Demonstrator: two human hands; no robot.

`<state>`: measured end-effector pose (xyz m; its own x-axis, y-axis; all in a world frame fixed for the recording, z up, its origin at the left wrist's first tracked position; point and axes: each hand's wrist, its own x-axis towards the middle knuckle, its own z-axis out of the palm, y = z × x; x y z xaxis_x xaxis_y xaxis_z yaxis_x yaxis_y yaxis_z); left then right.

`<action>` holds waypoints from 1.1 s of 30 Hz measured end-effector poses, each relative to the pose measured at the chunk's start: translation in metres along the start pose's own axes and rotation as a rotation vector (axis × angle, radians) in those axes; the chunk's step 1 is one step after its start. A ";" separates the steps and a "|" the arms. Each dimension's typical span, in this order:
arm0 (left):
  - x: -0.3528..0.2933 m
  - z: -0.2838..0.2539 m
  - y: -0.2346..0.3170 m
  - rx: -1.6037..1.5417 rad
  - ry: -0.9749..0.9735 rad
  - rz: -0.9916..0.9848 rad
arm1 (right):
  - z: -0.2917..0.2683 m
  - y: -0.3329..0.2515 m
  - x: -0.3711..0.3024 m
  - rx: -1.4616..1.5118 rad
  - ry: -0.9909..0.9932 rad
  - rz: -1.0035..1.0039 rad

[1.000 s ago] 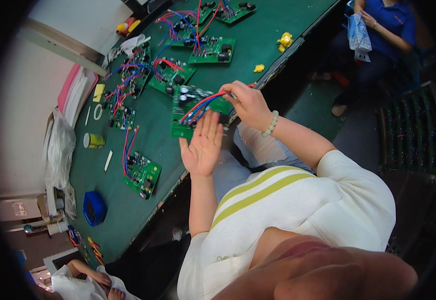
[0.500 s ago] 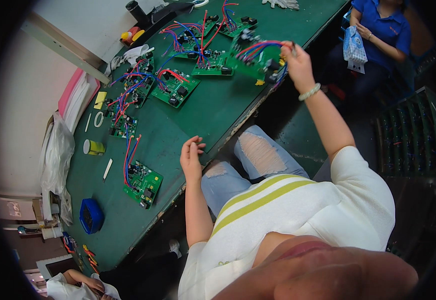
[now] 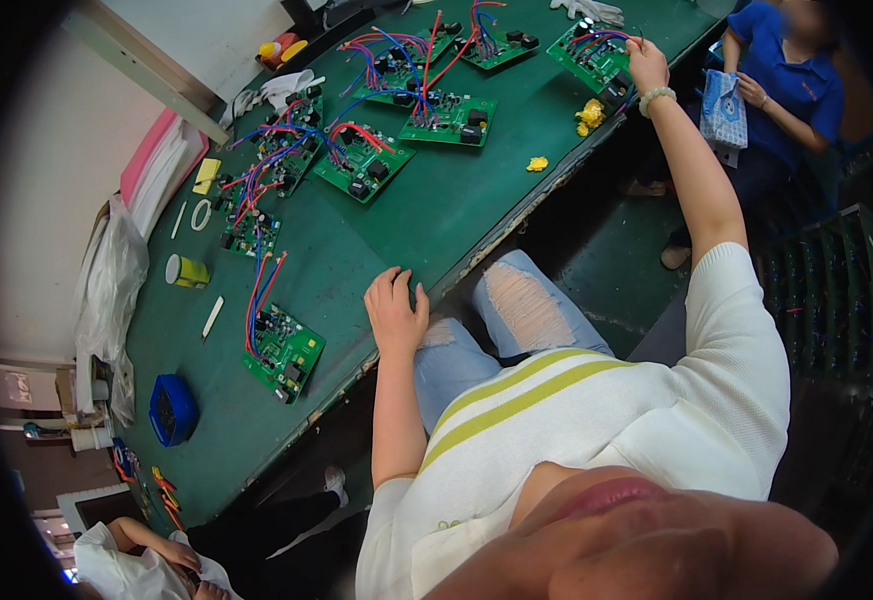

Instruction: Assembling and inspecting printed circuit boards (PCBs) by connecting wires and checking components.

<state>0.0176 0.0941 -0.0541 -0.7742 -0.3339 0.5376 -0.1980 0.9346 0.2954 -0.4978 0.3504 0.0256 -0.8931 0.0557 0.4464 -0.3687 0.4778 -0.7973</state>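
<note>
At the far right of the green table, my right hand (image 3: 649, 66) pinches the red and blue wires of a green circuit board (image 3: 593, 58). That board is at the table's far right part; whether it touches the surface I cannot tell. My left hand (image 3: 397, 312) lies at the table's near edge, fingers stretched and nothing in them. Several more wired circuit boards (image 3: 365, 162) stand in a group in the middle and at the back. Another circuit board (image 3: 285, 352) lies apart, left of my left hand.
Yellow lumps (image 3: 590, 117) sit near the right edge of the table (image 3: 437, 220). On the left are a green-labelled jar (image 3: 188, 271), a white stick (image 3: 213, 317), a tape ring (image 3: 201, 213) and a blue container (image 3: 173, 410). A person in blue (image 3: 782, 75) sits at right, another (image 3: 152, 560) at lower left.
My right hand has carried the circuit board farther right and away, past the yellow lumps. My left hand has turned, its fingers now more spread at the table edge.
</note>
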 end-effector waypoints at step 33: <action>0.002 0.002 0.003 -0.003 0.101 -0.056 | 0.117 -0.127 -0.269 0.733 -0.795 -0.240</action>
<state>0.0141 0.0963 -0.0541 -0.6975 -0.3966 0.5969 -0.2373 0.9137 0.3298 -0.2407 0.1724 -0.0407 -0.5922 -0.6731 0.4429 -0.3827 -0.2488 -0.8897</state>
